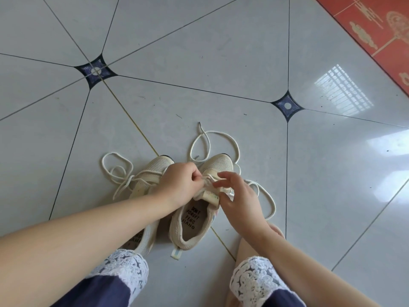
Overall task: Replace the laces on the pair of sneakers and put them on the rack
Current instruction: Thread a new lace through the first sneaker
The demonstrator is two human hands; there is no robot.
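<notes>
Two beige mesh sneakers stand side by side on the tiled floor, toes pointing away. My left hand (181, 180) pinches the cream lace at the eyelets of the right sneaker (192, 227). My right hand (238, 198) pinches the same lace by the tongue, its other fingers spread. Loose loops of that lace (223, 135) lie past the toe and to the right. The left sneaker (155, 166) lies partly under my left forearm, with its lace (117, 165) loosely threaded and spilling to the left.
Glossy grey floor tiles (199, 52) with dark diamond insets surround the shoes. A red patterned surface (376, 25) runs along the far right corner. My legs in navy trousers with lace cuffs (124, 271) frame the shoes at the bottom. No rack is in view.
</notes>
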